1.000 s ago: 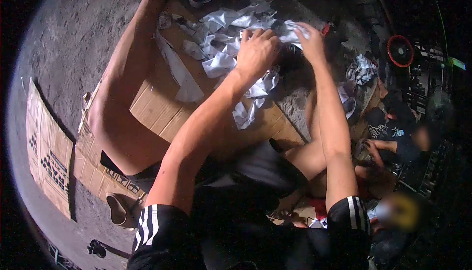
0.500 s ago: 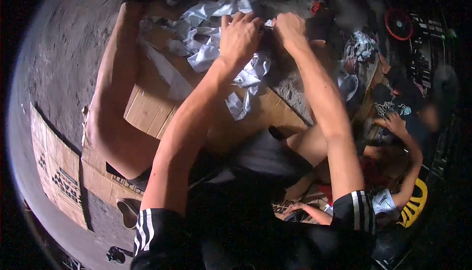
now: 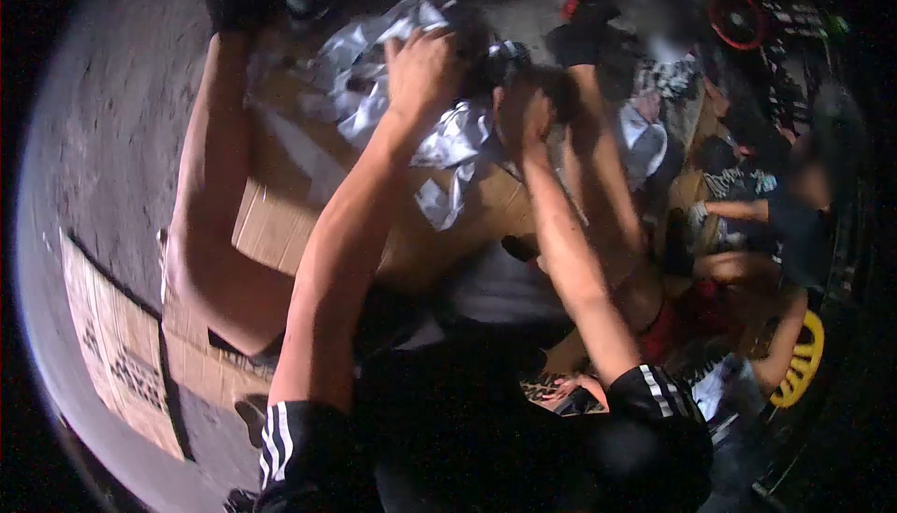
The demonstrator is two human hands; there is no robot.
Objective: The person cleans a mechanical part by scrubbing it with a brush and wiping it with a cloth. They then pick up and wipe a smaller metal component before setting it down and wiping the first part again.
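Observation:
Silvery white crumpled sheet scraps lie in a loose heap over the brown cardboard. My left hand is on the right side of the heap, its fingers curled at the scraps; what they hold, if anything, is hidden. To the right of it, my right hand is blurred and in shadow beside a dark shape. Its fingers cannot be made out clearly. A narrow scrap hangs down from the heap onto the cardboard.
Printed cardboard lies on the grey floor at the left. My bare legs flank the heap. Co-workers sit at the right, near a yellow wheel-like object. A red ring is at the upper right.
My right hand has moved down and slightly left, away from the small white piece near its fingers. My left hand has shifted slightly left. A co-worker's arm at the right has changed position.

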